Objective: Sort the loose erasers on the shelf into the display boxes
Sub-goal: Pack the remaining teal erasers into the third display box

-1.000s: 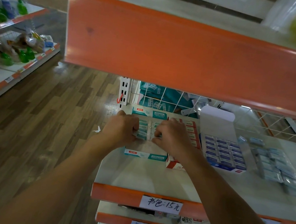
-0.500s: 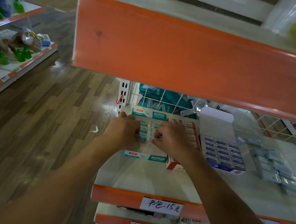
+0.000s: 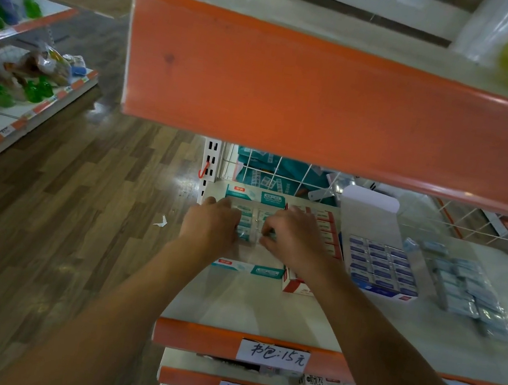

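Observation:
A teal display box (image 3: 247,269) lies open at the left end of the middle shelf, with rows of wrapped teal erasers (image 3: 254,217) inside. Both my hands are down in it. My left hand (image 3: 211,224) curls its fingers over the left row of erasers. My right hand (image 3: 292,236) pinches an eraser at the middle of the box between thumb and fingertips. A red display box (image 3: 327,233) sits against the teal box on the right. Further right is a blue display box (image 3: 380,265) filled with blue erasers. Loose wrapped erasers (image 3: 468,290) lie in a pile at the right.
The orange upper shelf edge (image 3: 294,92) hangs close above and hides the back of the shelf. The white shelf surface (image 3: 261,309) ends at an orange lip with a price tag (image 3: 274,355). Wire mesh (image 3: 282,173) backs the shelf. Another shelving unit (image 3: 16,74) stands left.
Both hands stay in the teal box and have shifted only slightly. The camera has tilted a little, so the upper shelf edge sits further right in view.

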### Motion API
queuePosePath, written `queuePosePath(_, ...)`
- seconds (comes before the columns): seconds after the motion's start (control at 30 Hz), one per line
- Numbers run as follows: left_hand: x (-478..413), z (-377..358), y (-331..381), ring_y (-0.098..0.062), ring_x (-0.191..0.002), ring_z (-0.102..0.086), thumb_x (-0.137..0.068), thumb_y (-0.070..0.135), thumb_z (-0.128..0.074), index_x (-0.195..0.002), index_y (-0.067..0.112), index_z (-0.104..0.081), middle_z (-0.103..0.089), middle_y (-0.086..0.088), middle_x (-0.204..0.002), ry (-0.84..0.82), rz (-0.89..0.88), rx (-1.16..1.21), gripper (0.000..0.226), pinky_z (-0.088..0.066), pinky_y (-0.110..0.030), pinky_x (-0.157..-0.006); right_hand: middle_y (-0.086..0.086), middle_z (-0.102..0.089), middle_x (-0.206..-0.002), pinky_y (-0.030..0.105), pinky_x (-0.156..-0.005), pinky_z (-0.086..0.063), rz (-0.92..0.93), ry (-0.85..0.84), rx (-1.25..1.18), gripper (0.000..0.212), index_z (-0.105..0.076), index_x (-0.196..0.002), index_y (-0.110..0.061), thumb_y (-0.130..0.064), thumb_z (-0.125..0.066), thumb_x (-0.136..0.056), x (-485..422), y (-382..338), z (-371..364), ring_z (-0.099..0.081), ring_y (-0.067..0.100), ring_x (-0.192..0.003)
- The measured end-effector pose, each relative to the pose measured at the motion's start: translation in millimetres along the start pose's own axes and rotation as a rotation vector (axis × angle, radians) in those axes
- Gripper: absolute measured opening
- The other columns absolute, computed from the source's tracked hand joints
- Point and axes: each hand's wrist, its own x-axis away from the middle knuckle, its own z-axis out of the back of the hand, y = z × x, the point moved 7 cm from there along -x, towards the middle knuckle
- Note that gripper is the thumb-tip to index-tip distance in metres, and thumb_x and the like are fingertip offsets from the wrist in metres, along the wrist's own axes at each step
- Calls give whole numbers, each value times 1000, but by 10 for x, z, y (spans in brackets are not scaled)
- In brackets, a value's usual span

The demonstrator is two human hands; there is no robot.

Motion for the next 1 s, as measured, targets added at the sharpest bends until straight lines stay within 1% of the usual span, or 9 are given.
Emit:
queuePosePath(0.13,16,-16,60,-20,-105,-45,-94,37,-46,-115,25,-61,-57,2,-117,31,-56,-182,28,-39,-31,-80,-4,-67,-96,38,-88,-45,0,-2,-12,18,-71,-95,-22,-36,-68,-84,23,12,-1,-54,18,-92)
queuePosePath(0.23,33,-20,48,-20,-105,-44,-95,39,-42,-113,24,-62,-58,2,-114,20,-25,-141,31,-39,-31,-81,-4,-66,-95,41,-90,-44,20,-5,18,18,-71,-95,-22,-36,-66,-85,29,-4,1,-53,19,-93)
queuePosePath(0.37,-27,-3,56,-20,-103,-47,-91,38,-49,-111,24,-60,-57,0,-114,-1,3,-111,28,-42,-33,-80,-1,-65,-95,38,-86,-47,4,-5,39,19,-70,-97,-20,-35,-63,-87,39,-33,-14,-53,21,-91)
queuePosePath(0.47,-29,4,83,-21,-107,-46,-90,40,-52,-116,24,-58,-56,0,-119,-39,22,-110,31,-43,-34,-84,0,-66,-101,33,-83,-50,13,21,-65,22,-68,-105,-18,-32,-61,-90,90,7,50,-55,19,-92)
queuePosePath(0.57,25,93,213,-23,-111,-47,-93,41,-50,-119,22,-59,-57,-2,-120,50,26,-91,33,-43,-36,-89,1,-65,-105,29,-81,-46,-3,92,-170,21,-66,-108,-16,-28,-57,-93,194,149,208,-55,18,-96)
queuePosePath(0.7,12,278,641,-20,-108,-49,-95,38,-47,-112,22,-63,-60,0,-113,183,-20,28,28,-42,-36,-90,0,-66,-112,33,-89,-47,-41,181,-196,24,-64,-113,-18,-30,-55,-94,443,508,392,-58,17,-103)
queuePosePath(0.77,-51,320,915,-18,-104,-50,-95,38,-46,-109,23,-63,-60,2,-110,196,-51,59,26,-43,-34,-89,1,-65,-116,37,-92,-47,-83,183,-214,26,-62,-115,-18,-32,-55,-94,589,742,443,-57,19,-108)
queuePosePath(0.87,-136,325,1379,-19,-100,-51,-96,35,-45,-104,19,-62,-61,0,-106,196,-109,111,25,-46,-34,-86,4,-66,-115,40,-89,-49,-145,195,-206,28,-62,-115,-16,-32,-58,-92,829,1123,519,-57,24,-108)
queuePosePath(1.0,-236,327,2036,-20,-99,-53,-96,33,-45,-104,19,-62,-61,-2,-107,188,-186,176,23,-47,-35,-86,4,-61,-126,41,-93,-45,-227,168,-169,35,-57,-128,-20,-30,-54,-94,1164,1675,599,-53,25,-116)
